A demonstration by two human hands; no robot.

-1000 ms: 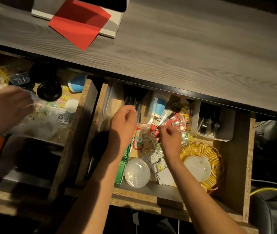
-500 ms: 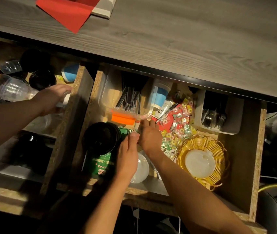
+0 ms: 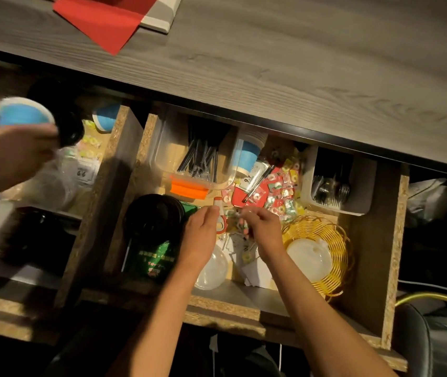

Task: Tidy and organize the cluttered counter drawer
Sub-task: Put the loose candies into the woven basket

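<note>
The open counter drawer (image 3: pixel 225 306) holds mixed clutter. My left hand (image 3: pixel 202 235) lies with its fingers fairly straight beside a small red-and-white item (image 3: pixel 219 205). My right hand (image 3: pixel 261 229) is curled, pinching small wrapped candies (image 3: pixel 244 227) from the loose candy pile (image 3: pixel 284 191). Behind my hands sits a clear tub of black cutlery (image 3: pixel 195 159) with an orange tag (image 3: pixel 187 189). Stacked blue paper cups (image 3: pixel 248 153) lie on their side beside it. A pen (image 3: pixel 257 183) rests on a red packet (image 3: pixel 240 197).
Black lids (image 3: pixel 154 213) and a green packet (image 3: pixel 157 257) fill the drawer's left. A clear dome lid (image 3: pixel 211 268) sits near the front. A yellow wire basket (image 3: pixel 333 240) and a white spoon bin (image 3: pixel 361 186) stand right. Another person's hand (image 3: pixel 7 156) holds a blurred blue cup (image 3: pixel 23 112) over the left drawer.
My hands stayed close together mid-drawer, and my right hand now pinches candies. The other person's hand at the left has lifted a blue cup. The view shifted slightly.
</note>
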